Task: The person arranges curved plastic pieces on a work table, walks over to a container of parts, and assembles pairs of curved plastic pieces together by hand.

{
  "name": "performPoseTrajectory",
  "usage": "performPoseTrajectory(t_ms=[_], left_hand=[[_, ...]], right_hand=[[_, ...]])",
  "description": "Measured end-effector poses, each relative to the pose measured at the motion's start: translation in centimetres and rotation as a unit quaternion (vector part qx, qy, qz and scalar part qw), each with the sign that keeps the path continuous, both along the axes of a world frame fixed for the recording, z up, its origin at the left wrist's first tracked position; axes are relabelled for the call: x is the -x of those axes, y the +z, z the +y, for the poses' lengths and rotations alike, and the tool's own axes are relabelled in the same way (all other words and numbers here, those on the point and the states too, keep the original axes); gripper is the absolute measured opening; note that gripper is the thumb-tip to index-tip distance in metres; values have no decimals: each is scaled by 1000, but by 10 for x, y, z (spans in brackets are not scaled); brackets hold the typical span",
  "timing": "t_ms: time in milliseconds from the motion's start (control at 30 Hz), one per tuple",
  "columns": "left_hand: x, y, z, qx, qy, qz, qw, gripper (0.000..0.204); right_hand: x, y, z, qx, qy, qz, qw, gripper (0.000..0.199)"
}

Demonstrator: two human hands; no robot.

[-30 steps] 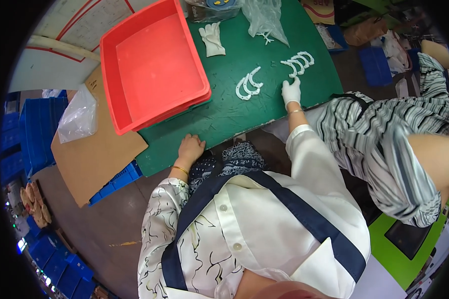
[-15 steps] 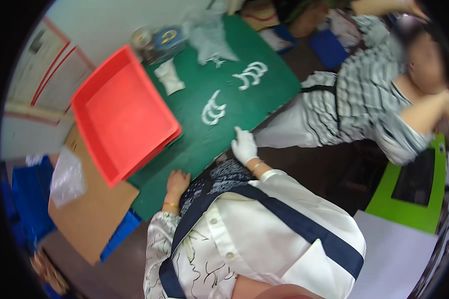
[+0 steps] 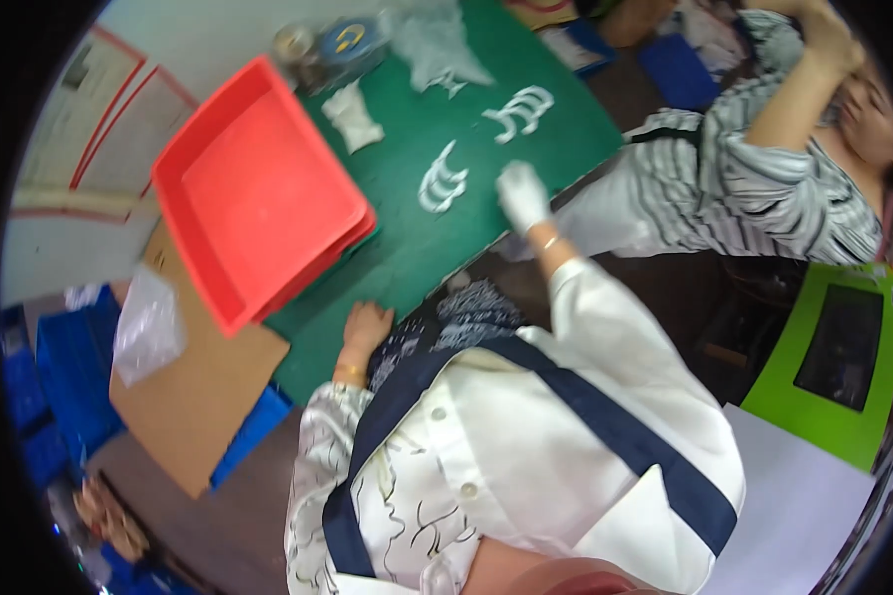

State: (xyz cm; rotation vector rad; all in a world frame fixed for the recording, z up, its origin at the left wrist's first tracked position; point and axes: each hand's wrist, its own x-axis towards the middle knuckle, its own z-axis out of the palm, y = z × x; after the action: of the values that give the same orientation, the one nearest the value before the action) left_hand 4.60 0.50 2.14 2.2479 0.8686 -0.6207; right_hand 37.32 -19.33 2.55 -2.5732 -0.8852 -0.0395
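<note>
My left hand, bare, rests on the near edge of the green table with its fingers lying flat and nothing held. Over the table's right part is my right hand in a white glove; it is smeared by motion and its fingers are hard to make out. Closest to it are two groups of thin, curved white pieces: one group to its left, another group beyond it. Neither group is touched. A crumpled white cloth-like item lies farther left.
A red plastic tray stands on the table's left. At the back are a clear plastic bag, a jar and a blue tub. Cardboard lies at left. A person in a striped top is at right.
My right hand has moved forward and right over the table, and its stretched finger no longer shows. My left hand stays at the edge. The person at right has shifted their arms.
</note>
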Motion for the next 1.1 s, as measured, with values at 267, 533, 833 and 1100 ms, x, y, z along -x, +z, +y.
performPoseTrajectory(t_ms=[267, 533, 833, 1100], left_hand=[[3, 9, -3, 10, 46, 25, 999, 34], [1, 14, -5, 9, 49, 36, 998, 33], [-5, 16, -5, -1, 43, 47, 998, 33], [-9, 17, -6, -3, 45, 39, 998, 32]], right_hand=[[-8, 48, 15, -4, 55, 521, 852, 44], [3, 43, 14, -15, 47, 499, 865, 38], [31, 21, 16, -28, -21, 313, 949, 41], [57, 14, 53, 11, -30, 222, 975, 49]])
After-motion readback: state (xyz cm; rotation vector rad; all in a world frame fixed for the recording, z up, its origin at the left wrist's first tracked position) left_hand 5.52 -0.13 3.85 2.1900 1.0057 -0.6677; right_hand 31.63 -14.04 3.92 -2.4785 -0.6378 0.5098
